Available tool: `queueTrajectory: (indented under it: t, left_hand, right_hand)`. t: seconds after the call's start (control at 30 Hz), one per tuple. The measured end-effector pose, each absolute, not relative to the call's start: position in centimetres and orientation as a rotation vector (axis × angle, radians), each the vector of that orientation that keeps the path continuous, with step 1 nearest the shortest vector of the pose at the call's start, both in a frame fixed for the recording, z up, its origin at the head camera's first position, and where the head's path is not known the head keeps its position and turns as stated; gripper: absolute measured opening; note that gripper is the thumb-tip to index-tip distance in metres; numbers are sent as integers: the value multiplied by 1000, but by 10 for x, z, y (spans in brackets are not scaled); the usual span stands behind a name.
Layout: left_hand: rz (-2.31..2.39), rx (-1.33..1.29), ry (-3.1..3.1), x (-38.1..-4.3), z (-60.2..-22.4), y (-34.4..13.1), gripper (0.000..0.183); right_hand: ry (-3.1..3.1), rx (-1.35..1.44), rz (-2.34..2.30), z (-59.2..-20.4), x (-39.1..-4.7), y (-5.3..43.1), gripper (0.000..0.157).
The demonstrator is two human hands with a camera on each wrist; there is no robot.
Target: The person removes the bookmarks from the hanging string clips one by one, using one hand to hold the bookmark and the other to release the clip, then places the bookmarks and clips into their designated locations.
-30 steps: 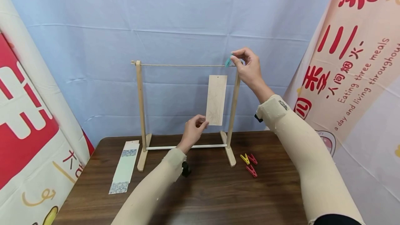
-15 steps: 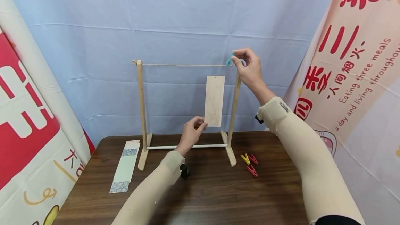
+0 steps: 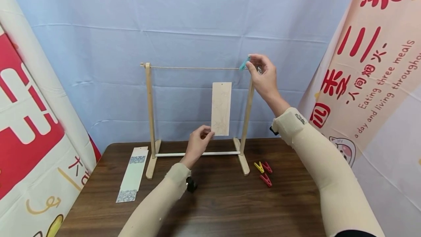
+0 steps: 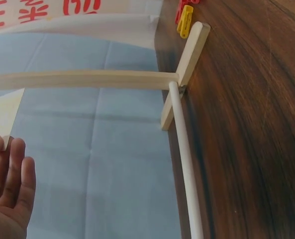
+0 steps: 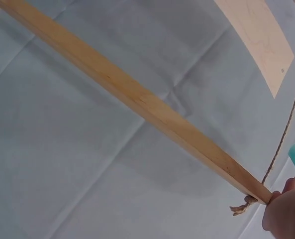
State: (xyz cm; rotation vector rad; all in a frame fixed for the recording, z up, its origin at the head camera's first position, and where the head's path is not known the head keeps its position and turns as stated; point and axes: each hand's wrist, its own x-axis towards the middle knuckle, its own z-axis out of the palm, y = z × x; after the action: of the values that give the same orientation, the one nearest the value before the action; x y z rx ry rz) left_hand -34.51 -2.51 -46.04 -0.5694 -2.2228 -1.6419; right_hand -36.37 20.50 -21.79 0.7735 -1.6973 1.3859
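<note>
My left hand pinches a pale bookmark-shaped card by its lower left corner. The card stands upright just below the string, with a small hole near its top edge and faint line drawing on its face. At the right end of the string, my right hand pinches a teal clothespin; its tip overlaps the string in the head view. In the left wrist view only a corner of the card shows between thumb and fingers. A wooden frame carries the string between its two posts.
Two red clothespins and a yellow clothespin lie right of the frame on the dark wooden table. Overlapping cards with blue patterned bands lie at the left. A white rod joins the frame's feet; blue cloth hangs behind.
My left hand has moved the card a little left and down. My right hand, still holding the teal clothespin, has shifted slightly right and down.
</note>
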Motion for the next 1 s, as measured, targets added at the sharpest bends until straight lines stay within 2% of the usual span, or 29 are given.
queueTrajectory:
  t: [0.5,0.77,1.0]
  left_hand:
    - [-1643,-536,-2170,-341,-471,-37,13]
    - [-1632,-490,-2178,-340,-476,-46,13]
    - [-1638,-483,-2158,-335,-479,-50,12]
  right_hand:
    - [-1613,826,1359,-238,-365,208,28]
    - [-1626,840,1372,-259,-386,220,29]
    - [-1641,825,1391,-269,-379,217,29]
